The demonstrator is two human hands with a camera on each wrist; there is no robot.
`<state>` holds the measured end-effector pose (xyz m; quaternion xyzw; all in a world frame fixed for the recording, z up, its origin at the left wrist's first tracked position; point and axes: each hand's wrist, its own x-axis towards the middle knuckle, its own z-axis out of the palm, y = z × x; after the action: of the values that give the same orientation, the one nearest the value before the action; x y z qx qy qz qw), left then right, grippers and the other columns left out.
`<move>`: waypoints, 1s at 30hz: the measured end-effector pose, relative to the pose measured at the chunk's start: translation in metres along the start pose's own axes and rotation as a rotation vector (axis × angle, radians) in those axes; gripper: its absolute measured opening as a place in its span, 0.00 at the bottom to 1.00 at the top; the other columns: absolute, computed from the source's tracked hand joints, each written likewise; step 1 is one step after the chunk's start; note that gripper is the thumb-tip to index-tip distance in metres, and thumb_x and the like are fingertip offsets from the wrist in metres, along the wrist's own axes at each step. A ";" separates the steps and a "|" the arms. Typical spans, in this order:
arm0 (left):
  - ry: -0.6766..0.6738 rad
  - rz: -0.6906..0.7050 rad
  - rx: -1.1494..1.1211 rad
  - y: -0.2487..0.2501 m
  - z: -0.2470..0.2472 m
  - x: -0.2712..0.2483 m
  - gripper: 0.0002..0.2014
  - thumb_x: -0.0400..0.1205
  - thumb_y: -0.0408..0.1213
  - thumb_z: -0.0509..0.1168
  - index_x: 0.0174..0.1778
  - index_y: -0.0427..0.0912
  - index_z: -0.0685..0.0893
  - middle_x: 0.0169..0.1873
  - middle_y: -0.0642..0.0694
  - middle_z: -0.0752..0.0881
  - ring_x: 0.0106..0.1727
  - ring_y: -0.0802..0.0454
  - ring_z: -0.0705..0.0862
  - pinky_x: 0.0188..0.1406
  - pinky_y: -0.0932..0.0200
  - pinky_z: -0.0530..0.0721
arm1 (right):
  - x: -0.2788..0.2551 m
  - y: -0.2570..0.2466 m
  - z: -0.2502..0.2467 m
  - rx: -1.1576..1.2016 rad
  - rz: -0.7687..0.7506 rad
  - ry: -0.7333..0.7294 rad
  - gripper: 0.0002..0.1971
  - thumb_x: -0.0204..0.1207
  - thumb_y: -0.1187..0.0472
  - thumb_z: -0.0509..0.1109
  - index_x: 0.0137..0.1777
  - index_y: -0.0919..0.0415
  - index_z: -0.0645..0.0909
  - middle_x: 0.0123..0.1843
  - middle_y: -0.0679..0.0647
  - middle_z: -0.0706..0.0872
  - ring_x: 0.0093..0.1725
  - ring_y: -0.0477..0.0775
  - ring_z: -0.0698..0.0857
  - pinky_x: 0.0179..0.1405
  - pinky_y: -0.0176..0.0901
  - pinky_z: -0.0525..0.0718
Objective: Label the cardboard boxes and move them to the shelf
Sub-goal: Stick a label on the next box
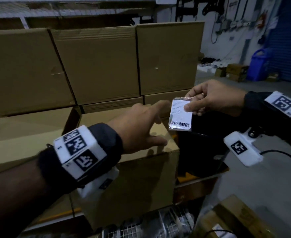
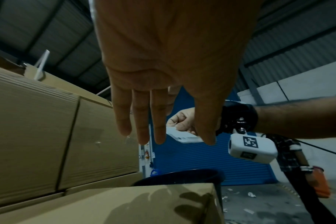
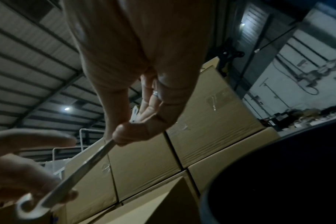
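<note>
My right hand (image 1: 190, 102) pinches a white barcode label (image 1: 180, 115) by its upper edge, holding it above a dark bin (image 1: 201, 143). My left hand (image 1: 158, 124) reaches toward the label with straight, spread fingers and hovers over the nearest cardboard box (image 1: 138, 177). Its index finger comes close to the label's left edge; contact is unclear. From the left wrist, the open fingers (image 2: 142, 121) point at the label (image 2: 182, 137). From the right wrist, the label (image 3: 86, 163) appears edge-on, its lower end curled, with the left hand (image 3: 19, 166) beside it.
Larger cardboard boxes (image 1: 98, 66) are stacked in a wall behind the near box. A blue canister (image 1: 259, 66) and small boxes (image 1: 235, 73) sit on the floor at far right. Another box (image 1: 235, 220) lies at bottom right. A second person (image 2: 297, 166) stands by the blue shutter (image 2: 192, 159).
</note>
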<state>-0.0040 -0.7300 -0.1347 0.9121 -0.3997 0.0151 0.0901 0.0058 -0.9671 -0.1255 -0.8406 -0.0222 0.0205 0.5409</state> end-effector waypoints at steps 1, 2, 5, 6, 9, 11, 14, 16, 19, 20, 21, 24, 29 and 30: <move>0.027 0.030 -0.023 0.006 0.003 0.010 0.45 0.74 0.51 0.74 0.81 0.58 0.53 0.63 0.53 0.83 0.51 0.61 0.81 0.55 0.62 0.78 | -0.003 0.005 -0.006 0.028 0.023 0.021 0.18 0.59 0.68 0.78 0.49 0.72 0.82 0.32 0.60 0.88 0.25 0.46 0.84 0.23 0.30 0.83; 0.048 0.051 -0.039 0.011 0.007 0.021 0.45 0.74 0.48 0.75 0.81 0.57 0.54 0.61 0.52 0.85 0.57 0.57 0.82 0.57 0.60 0.80 | -0.006 0.010 -0.011 0.048 0.041 0.042 0.18 0.59 0.68 0.78 0.49 0.72 0.82 0.32 0.59 0.88 0.24 0.46 0.84 0.23 0.30 0.83; 0.082 0.064 -0.119 0.024 0.018 0.053 0.41 0.72 0.42 0.77 0.79 0.56 0.63 0.56 0.51 0.87 0.58 0.53 0.84 0.61 0.52 0.83 | -0.012 0.026 -0.027 0.107 0.080 0.111 0.13 0.63 0.70 0.77 0.47 0.71 0.82 0.30 0.58 0.86 0.23 0.44 0.83 0.22 0.29 0.82; 0.085 0.061 -0.142 0.027 0.022 0.063 0.39 0.72 0.42 0.77 0.77 0.56 0.67 0.55 0.51 0.88 0.58 0.52 0.84 0.60 0.49 0.83 | -0.013 0.031 -0.032 0.131 0.085 0.130 0.11 0.65 0.70 0.77 0.46 0.70 0.82 0.29 0.58 0.85 0.22 0.44 0.82 0.21 0.29 0.82; 0.090 0.037 -0.168 0.036 0.036 0.088 0.28 0.71 0.43 0.78 0.66 0.56 0.78 0.51 0.52 0.88 0.54 0.51 0.86 0.57 0.50 0.84 | -0.015 0.046 -0.048 0.191 0.109 0.155 0.05 0.70 0.71 0.74 0.44 0.69 0.81 0.28 0.58 0.83 0.21 0.44 0.80 0.21 0.28 0.81; 0.116 0.015 -0.169 0.042 0.045 0.102 0.22 0.71 0.44 0.77 0.61 0.57 0.82 0.48 0.54 0.89 0.51 0.53 0.86 0.56 0.52 0.85 | -0.015 0.057 -0.057 0.208 0.149 0.167 0.04 0.73 0.71 0.73 0.45 0.70 0.81 0.28 0.58 0.83 0.22 0.44 0.80 0.22 0.29 0.81; 0.117 -0.023 -0.164 0.052 0.055 0.118 0.19 0.71 0.43 0.76 0.58 0.56 0.85 0.47 0.54 0.88 0.50 0.52 0.86 0.54 0.53 0.85 | -0.012 0.069 -0.066 0.212 0.198 0.193 0.03 0.74 0.71 0.73 0.46 0.70 0.82 0.26 0.57 0.83 0.22 0.44 0.81 0.23 0.30 0.82; 0.100 -0.052 -0.161 0.057 0.059 0.127 0.16 0.73 0.43 0.75 0.56 0.56 0.85 0.47 0.53 0.88 0.50 0.50 0.86 0.54 0.51 0.86 | -0.007 0.077 -0.069 0.217 0.221 0.222 0.02 0.75 0.72 0.72 0.44 0.69 0.82 0.24 0.56 0.83 0.21 0.43 0.81 0.22 0.29 0.82; 0.056 -0.093 -0.114 0.063 0.065 0.137 0.12 0.75 0.43 0.73 0.53 0.56 0.85 0.49 0.53 0.88 0.51 0.48 0.86 0.53 0.49 0.86 | 0.003 0.087 -0.071 0.214 0.254 0.242 0.04 0.75 0.72 0.72 0.40 0.68 0.81 0.24 0.55 0.83 0.19 0.43 0.80 0.21 0.29 0.82; 0.042 -0.109 -0.102 0.064 0.066 0.140 0.11 0.75 0.44 0.73 0.52 0.56 0.85 0.50 0.52 0.88 0.52 0.48 0.86 0.53 0.49 0.86 | 0.007 0.091 -0.071 0.207 0.265 0.241 0.05 0.76 0.73 0.71 0.40 0.68 0.81 0.23 0.55 0.84 0.19 0.43 0.80 0.21 0.29 0.82; 0.032 -0.127 -0.095 0.065 0.068 0.142 0.11 0.75 0.45 0.73 0.52 0.56 0.85 0.51 0.51 0.88 0.52 0.47 0.86 0.53 0.48 0.86 | 0.011 0.094 -0.071 0.199 0.272 0.239 0.05 0.76 0.73 0.71 0.39 0.67 0.81 0.24 0.55 0.85 0.19 0.43 0.80 0.21 0.29 0.82; -0.002 -0.164 -0.079 0.065 0.073 0.146 0.12 0.75 0.46 0.73 0.55 0.55 0.85 0.54 0.50 0.87 0.54 0.47 0.85 0.55 0.48 0.86 | 0.020 0.102 -0.071 0.175 0.299 0.236 0.06 0.75 0.74 0.72 0.38 0.68 0.81 0.25 0.57 0.86 0.20 0.45 0.82 0.21 0.31 0.82; -0.052 -0.184 -0.071 0.063 0.077 0.148 0.12 0.76 0.45 0.73 0.55 0.55 0.86 0.56 0.49 0.86 0.56 0.47 0.86 0.56 0.47 0.85 | 0.031 0.112 -0.064 0.080 0.322 0.230 0.04 0.73 0.76 0.72 0.38 0.71 0.83 0.26 0.60 0.85 0.22 0.48 0.82 0.22 0.33 0.83; -0.054 -0.185 -0.067 0.063 0.077 0.148 0.12 0.76 0.45 0.73 0.55 0.55 0.86 0.56 0.49 0.86 0.55 0.46 0.85 0.56 0.47 0.86 | 0.032 0.114 -0.062 0.052 0.321 0.230 0.04 0.73 0.76 0.72 0.38 0.72 0.84 0.29 0.63 0.85 0.23 0.50 0.83 0.23 0.35 0.84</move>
<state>0.0473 -0.8928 -0.1857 0.9416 -0.3164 -0.0314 0.1108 0.0436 -1.0686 -0.2037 -0.8160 0.1746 0.0107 0.5510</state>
